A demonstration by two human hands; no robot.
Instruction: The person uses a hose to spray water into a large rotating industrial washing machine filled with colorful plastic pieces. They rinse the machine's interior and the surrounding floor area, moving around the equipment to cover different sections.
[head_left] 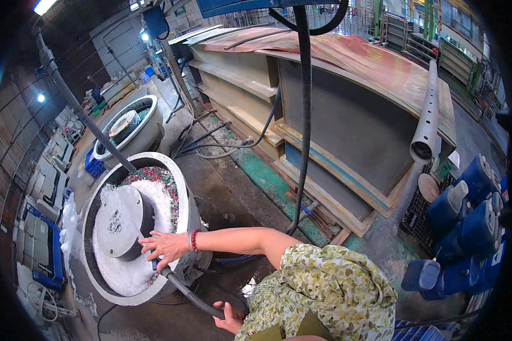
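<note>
My right arm reaches left across the picture, a red bead bracelet and a pale bangle at its wrist. My right hand [158, 248] has its fingers spread beside the round grey hub [121, 219] in a large tub [183, 196]. Just under its thumb side is a small blue valve piece [155, 264] at the end of a dark hose [185, 290]; whether they touch is hard to tell. Lower down, my left hand [228, 319] is closed around the hose near my body. White foam [116, 275] and red and green small pieces [165, 182] fill the tub around the hub.
A second tub [153, 113] stands behind. A grey pipe [85, 116] slants down to the near tub. Large panelled boxes [347, 125] stand ahead, with a black hose [305, 113] hanging before them. Blue jugs [461, 238] crowd the right; hoses [227, 150] cross the floor.
</note>
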